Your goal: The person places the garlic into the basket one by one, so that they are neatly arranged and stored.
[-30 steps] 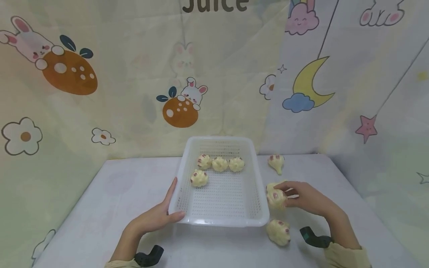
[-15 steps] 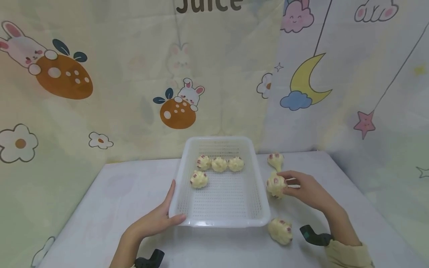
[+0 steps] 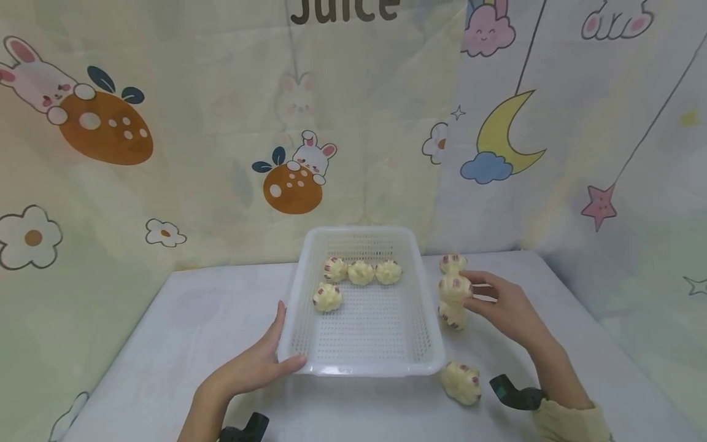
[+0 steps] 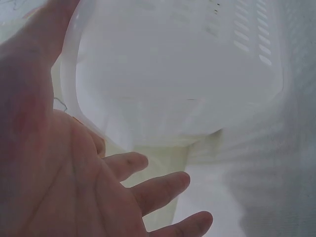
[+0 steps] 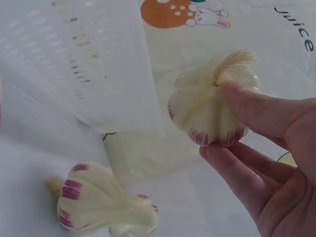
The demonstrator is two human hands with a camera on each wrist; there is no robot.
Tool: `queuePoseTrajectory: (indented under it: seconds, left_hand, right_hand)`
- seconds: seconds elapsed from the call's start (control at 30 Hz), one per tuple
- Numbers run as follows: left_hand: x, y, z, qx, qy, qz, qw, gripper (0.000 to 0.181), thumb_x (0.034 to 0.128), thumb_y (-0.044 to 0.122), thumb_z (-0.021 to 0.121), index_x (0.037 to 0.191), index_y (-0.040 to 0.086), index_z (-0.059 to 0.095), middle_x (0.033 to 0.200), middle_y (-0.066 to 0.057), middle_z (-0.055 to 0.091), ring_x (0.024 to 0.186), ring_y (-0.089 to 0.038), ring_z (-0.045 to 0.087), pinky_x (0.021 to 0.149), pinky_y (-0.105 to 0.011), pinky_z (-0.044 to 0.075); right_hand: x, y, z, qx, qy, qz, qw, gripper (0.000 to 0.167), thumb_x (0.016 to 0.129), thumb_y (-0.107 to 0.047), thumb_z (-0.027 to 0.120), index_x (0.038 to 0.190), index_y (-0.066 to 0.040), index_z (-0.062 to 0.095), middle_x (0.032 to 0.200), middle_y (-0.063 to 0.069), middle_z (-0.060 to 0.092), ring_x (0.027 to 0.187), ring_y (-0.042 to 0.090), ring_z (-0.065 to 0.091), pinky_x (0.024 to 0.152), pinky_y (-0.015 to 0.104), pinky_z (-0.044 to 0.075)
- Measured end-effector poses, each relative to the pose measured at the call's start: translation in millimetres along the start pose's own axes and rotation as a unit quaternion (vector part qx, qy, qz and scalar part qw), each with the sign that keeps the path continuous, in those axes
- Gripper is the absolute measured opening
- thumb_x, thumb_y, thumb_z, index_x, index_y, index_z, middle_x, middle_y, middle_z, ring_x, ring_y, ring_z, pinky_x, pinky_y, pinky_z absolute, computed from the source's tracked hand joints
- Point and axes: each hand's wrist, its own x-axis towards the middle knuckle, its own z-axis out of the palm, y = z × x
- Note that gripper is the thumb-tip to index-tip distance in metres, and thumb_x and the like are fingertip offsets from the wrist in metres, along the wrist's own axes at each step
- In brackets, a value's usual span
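Note:
My right hand [image 3: 510, 307] pinches a garlic bulb [image 5: 212, 101] between thumb and fingers, to the right of a white plastic basket [image 3: 381, 362]. Purple streaks mark the pale bulb, and dry roots show at its end. In the head view the held bulb overlaps one garlic bulb [image 3: 453, 316] and partly hides a farther one [image 3: 453, 263]. My left hand [image 3: 248, 371] rests at the basket's near left corner, its thumb on the rim. The left wrist view shows its other fingers [image 4: 163, 190] straight and spread beside the basket's outer wall.
Inside the basket sit several garlic bulbs [image 3: 361, 272], toward its far left part. Another bulb [image 3: 461, 383] lies on the white tabletop [image 3: 221, 307] near the basket's front right corner. A printed cloth [image 3: 364, 153] hangs behind the table.
My right hand has carried the garlic bulb away from the near side, uncovering more of the bulb below it. My left hand stays at the basket, and the head view has shifted slightly.

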Motion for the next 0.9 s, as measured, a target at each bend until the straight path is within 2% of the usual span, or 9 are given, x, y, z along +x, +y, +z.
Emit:
queuePoseTrajectory:
  seconds: [0.2, 0.37, 0.5, 0.63, 0.73, 0.9]
  left_hand:
    - [0.0, -2.9, 0.8, -0.005, -0.006, 0.018, 0.9998, 0.113, 0.0865, 0.046, 0.064, 0.146, 0.019, -0.029, 0.158, -0.009, -0.021, 0.147, -0.032, -0.003, 0.114, -0.056, 0.013]
    - [-0.9, -3.3, 1.6, -0.003, -0.002, 0.036, 0.9994, 0.113, 0.0853, 0.044, 0.065, 0.146, 0.025, -0.028, 0.158, -0.007, -0.02, 0.147, -0.031, -0.005, 0.114, -0.056, 0.012]
    - [-1.1, -2.1, 2.3, 0.004, 0.005, 0.047, 0.9989, 0.114, 0.0833, 0.045, 0.067, 0.148, 0.024, -0.024, 0.159, -0.008, -0.017, 0.147, -0.033, -0.003, 0.113, -0.057, 0.014]
    - [2.2, -3.5, 2.7, 0.001, 0.008, 0.041, 0.9991, 0.114, 0.0814, 0.045, 0.069, 0.15, 0.025, -0.019, 0.16, -0.005, -0.014, 0.147, -0.03, -0.003, 0.114, -0.057, 0.013]
    - [5.6, -6.5, 3.1, -0.004, 0.008, 0.043, 0.999, 0.113, 0.0815, 0.044, 0.07, 0.151, 0.025, -0.018, 0.16, -0.003, -0.014, 0.147, -0.029, -0.004, 0.114, -0.056, 0.012]
    - [6.4, -8.0, 3.0, -0.008, 0.007, 0.043, 0.999, 0.112, 0.082, 0.042, 0.07, 0.15, 0.028, -0.017, 0.16, -0.003, -0.013, 0.147, -0.029, -0.005, 0.114, -0.056, 0.011]
  right_hand:
    - [-1.4, -5, 8, 0.02, 0.017, -0.005, 0.9996, 0.055, 0.085, -0.036, 0.071, 0.134, -0.018, 0.051, 0.129, 0.015, 0.056, 0.116, 0.04, 0.057, 0.081, 0.046, 0.054]
    - [-0.2, -11, 16, 0.041, 0.017, -0.005, 0.999, 0.056, 0.084, -0.034, 0.072, 0.134, -0.018, 0.052, 0.13, 0.015, 0.056, 0.116, 0.04, 0.057, 0.081, 0.045, 0.055]
    - [1.3, -16, 22, 0.053, 0.013, -0.008, 0.9985, 0.059, 0.082, -0.037, 0.073, 0.134, -0.019, 0.052, 0.131, 0.014, 0.056, 0.116, 0.039, 0.057, 0.08, 0.043, 0.055]
    - [2.5, -19, 30, 0.071, 0.005, -0.015, 0.9973, 0.06, 0.082, -0.038, 0.073, 0.135, -0.02, 0.052, 0.132, 0.013, 0.055, 0.117, 0.039, 0.057, 0.078, 0.039, 0.056]
    - [3.0, -21, 37, 0.1, -0.005, -0.018, 0.9948, 0.057, 0.082, -0.032, 0.074, 0.133, -0.021, 0.053, 0.131, 0.012, 0.056, 0.116, 0.038, 0.058, 0.073, 0.035, 0.057]
    - [6.1, -22, 49, 0.113, -0.013, -0.052, 0.9921, 0.052, 0.08, -0.022, 0.076, 0.128, -0.022, 0.057, 0.127, 0.008, 0.059, 0.11, 0.032, 0.063, 0.076, 0.03, 0.056]
